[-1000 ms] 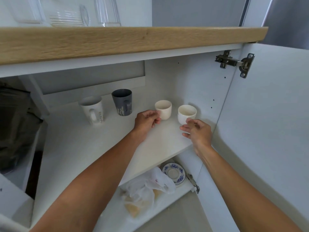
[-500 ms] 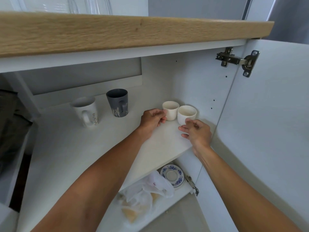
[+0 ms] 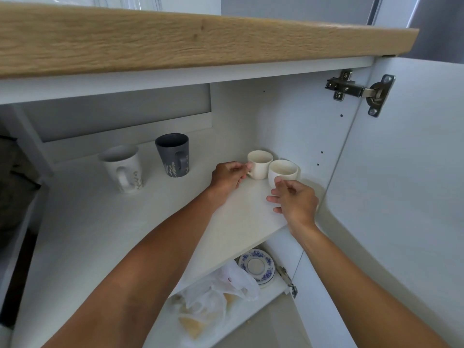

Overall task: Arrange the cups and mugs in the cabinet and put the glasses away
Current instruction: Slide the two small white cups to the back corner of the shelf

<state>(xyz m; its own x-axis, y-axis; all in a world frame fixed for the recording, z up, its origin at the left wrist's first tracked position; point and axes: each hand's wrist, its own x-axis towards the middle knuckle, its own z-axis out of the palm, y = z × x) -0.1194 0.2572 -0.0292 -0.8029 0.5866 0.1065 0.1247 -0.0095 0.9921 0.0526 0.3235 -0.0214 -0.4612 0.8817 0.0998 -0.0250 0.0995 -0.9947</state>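
Two small cream cups stand side by side at the back right of the white cabinet shelf [image 3: 238, 222], almost touching. My left hand [image 3: 229, 175] pinches the handle of the left cream cup [image 3: 259, 163]. My right hand [image 3: 295, 200] has thumb and forefinger closed at the near side of the right cream cup [image 3: 282, 168], hiding its handle; the other fingers are spread. Further left stand a dark grey mug [image 3: 173, 154] and a white mug [image 3: 123, 167], both with leaf prints and handles towards me. Clear glassware [image 3: 140, 1] is barely visible on the countertop.
The wooden countertop edge [image 3: 200, 38] overhangs the shelf. The cabinet door [image 3: 406, 184] is swung open on the right, with its hinge [image 3: 361, 91] near the top. On the lower shelf lie a blue-patterned saucer [image 3: 257, 266] and a plastic bag [image 3: 213, 297].
The left cream cup has slid right and back until it sits against the right cup. Both hands stayed on their cups. The view has tilted down a little.
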